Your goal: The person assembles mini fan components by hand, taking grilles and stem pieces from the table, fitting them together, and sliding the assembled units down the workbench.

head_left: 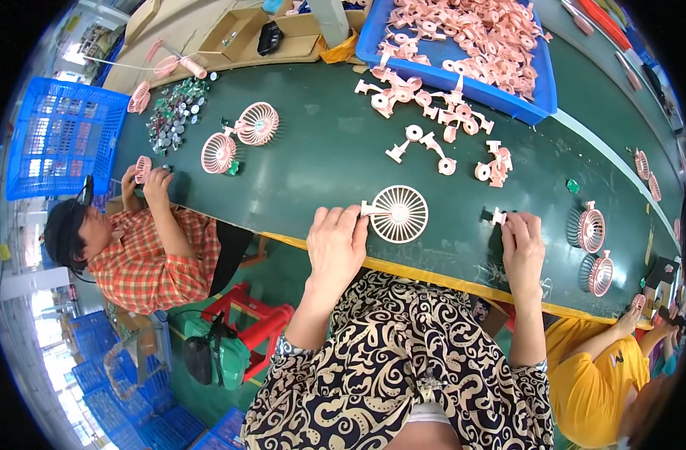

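Observation:
My left hand (335,244) pinches the short stem of a pale pink round fan cage (400,214) with radial spokes, held just over the green table. Off to the right, my right hand (523,247) has its fingers closed on a small pale pink plastic part (499,216), mostly covered by the fingertips. Beyond my hands lie loose pink brackets with ring ends, among them a bracket (496,165) ahead of my right hand and a bracket (438,154) farther left.
A blue tray (493,100) heaped with pink brackets stands at the far side. Fan cages (257,124) and small motors with green boards (176,112) lie on the left; more cages (592,229) on the right. Co-workers sit either side, one in a checked shirt (151,262), one in yellow (594,382).

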`<state>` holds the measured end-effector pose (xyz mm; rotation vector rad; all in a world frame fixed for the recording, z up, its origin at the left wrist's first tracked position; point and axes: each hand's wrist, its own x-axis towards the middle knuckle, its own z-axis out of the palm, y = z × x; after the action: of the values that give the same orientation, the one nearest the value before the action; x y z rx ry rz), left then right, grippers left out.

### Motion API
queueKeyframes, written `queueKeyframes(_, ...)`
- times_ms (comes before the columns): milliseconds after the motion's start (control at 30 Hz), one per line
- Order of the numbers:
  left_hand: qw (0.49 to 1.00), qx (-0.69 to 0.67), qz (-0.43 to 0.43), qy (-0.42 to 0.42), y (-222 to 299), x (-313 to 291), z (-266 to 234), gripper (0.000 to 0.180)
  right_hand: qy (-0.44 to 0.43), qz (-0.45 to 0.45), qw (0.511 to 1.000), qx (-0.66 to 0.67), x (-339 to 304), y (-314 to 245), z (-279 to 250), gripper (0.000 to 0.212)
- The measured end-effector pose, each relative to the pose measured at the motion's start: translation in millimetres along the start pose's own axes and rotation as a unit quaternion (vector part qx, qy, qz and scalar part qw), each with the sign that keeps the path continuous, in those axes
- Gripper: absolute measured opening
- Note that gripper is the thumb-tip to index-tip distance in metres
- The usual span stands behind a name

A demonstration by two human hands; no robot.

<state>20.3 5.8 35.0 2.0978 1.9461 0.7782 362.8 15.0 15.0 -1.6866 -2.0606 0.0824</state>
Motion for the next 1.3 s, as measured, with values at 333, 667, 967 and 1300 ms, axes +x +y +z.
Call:
queueKeyframes(333,0.979,-0.195,-0.03,-0.044,2,-3,16,0.01,-0.033,0.117,0.983,0.14,17,-36,-8,0.03)
queueKeyframes(667,0.967,-0.24,-0.06,-0.066,4,-3,34,0.009,-0.058,-0.096,0.984,0.134,31,-101,39,0.021)
queueKeyframes(967,0.971,-0.196,-0.077,-0.113,14,5,24,0.016,-0.134,-0.094,0.985,0.046,36,-106,45,0.014)
queueKeyframes(1300,0.979,-0.165,-0.078,-0.093,27,13,44,0.054,-0.112,-0.111,0.985,0.069,37,-108,42,0.013)
